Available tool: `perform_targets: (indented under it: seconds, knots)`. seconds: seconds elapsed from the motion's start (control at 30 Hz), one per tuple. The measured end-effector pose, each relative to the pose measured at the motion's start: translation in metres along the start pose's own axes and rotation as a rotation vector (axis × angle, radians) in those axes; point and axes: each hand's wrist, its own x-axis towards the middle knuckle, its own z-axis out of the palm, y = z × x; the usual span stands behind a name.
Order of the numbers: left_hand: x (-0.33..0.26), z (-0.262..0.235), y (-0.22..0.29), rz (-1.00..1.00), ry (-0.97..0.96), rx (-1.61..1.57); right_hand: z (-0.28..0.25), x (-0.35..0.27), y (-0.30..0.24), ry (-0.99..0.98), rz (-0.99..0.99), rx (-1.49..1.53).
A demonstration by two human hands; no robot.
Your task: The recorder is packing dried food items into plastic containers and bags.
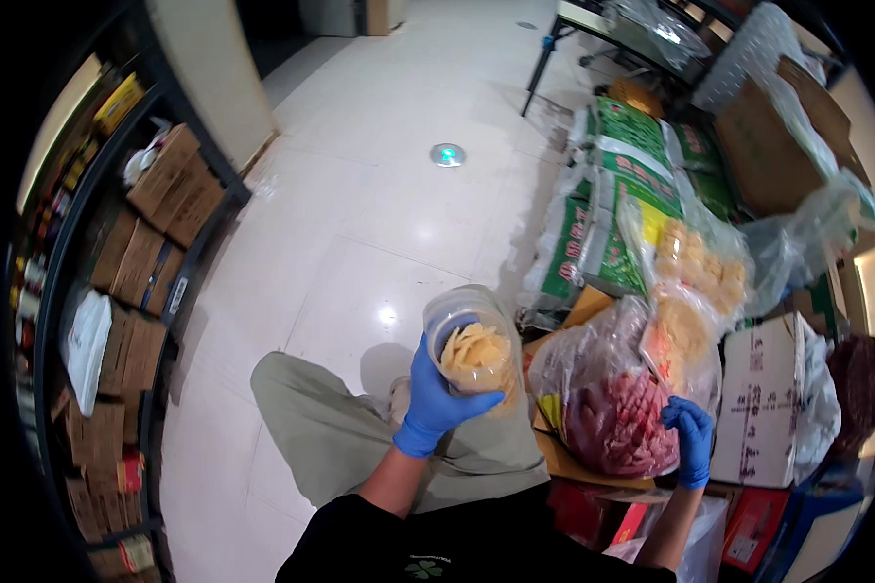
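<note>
My left hand (437, 389), in a blue glove, is wrapped round a clear plastic tub (447, 306) above my lap. Pale yellow chip-like slices (474, 348) lie inside the tub, which is tilted toward me. My right hand (688, 437), also gloved in blue, is at the right edge of a clear bag (593, 350) of dark red and pink pieces (622, 418). Its fingers are curled together; whether they pinch anything is too small to make out. Just beyond it stands a clear bag (676, 325) of tan food.
Green and white sacks (632, 185) are stacked beyond the bags. A white carton (760, 408) stands right of my right hand, red boxes (754, 525) below it. Shelves with brown cartons (175, 185) line the left. A table (593, 21) stands at the far right.
</note>
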Motion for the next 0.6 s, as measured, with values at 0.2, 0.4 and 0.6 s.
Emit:
perform_targets:
  seconds: [0.2,0.4,0.6]
  knots:
    - [0.016,0.054,-0.027,-0.251,-0.200,-0.320,-0.123,0.014,0.057,0.496,0.035,-0.223]
    - [-0.008,0.111,-0.057,-0.443,-0.269,-0.259,-0.130,0.087,0.079,0.301,0.063,-0.476]
    - [-0.030,0.147,-0.055,-0.357,-0.479,-0.211,-0.144,0.131,0.162,0.370,-0.128,-0.876]
